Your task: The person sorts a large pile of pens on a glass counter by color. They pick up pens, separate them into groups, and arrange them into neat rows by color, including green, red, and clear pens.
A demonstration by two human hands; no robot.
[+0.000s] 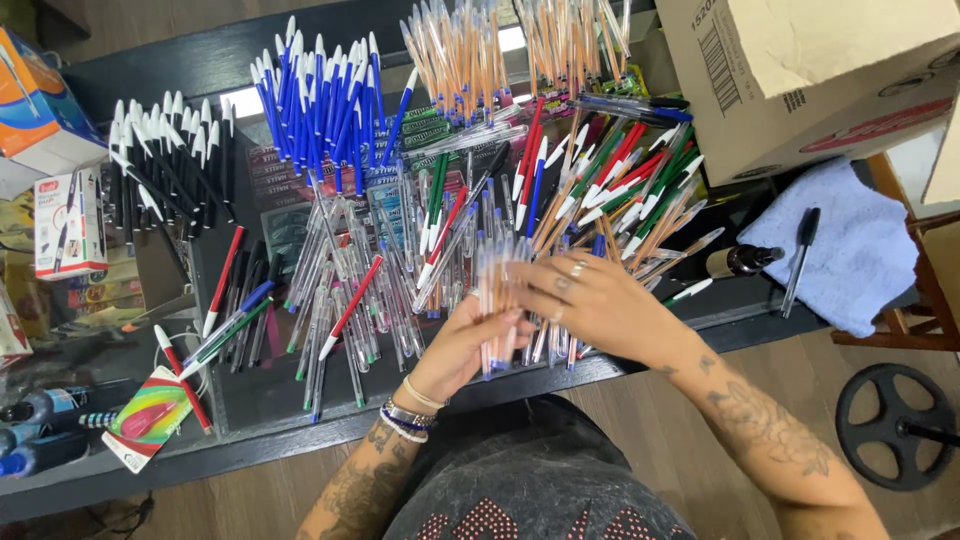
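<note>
Seen from the head camera: left hand (462, 345) curled around the lower part of a bundle of clear pens (497, 305), fingers closed on it from the left. Right hand (580, 300) pressed against the same bundle from the right, ringed fingers (560, 280) wrapped over its upper half, also gripping. Bundle held roughly upright, blue tips downward, just above the front edge of the dark table (250, 400). Spread across that table: loose clear pens (350, 290) in a heap left of the hands, a fan of blue-capped pens (320, 100) farther back, white-capped black pens (165, 150) at the far left, orange-barrelled pens (460, 55) at the top. Mixed red and green pens (630, 180) just behind the right hand. Cardboard box (800, 80) at upper right, blue cloth (850, 250) beneath it with a black pen (800, 260) lying on top.
</note>
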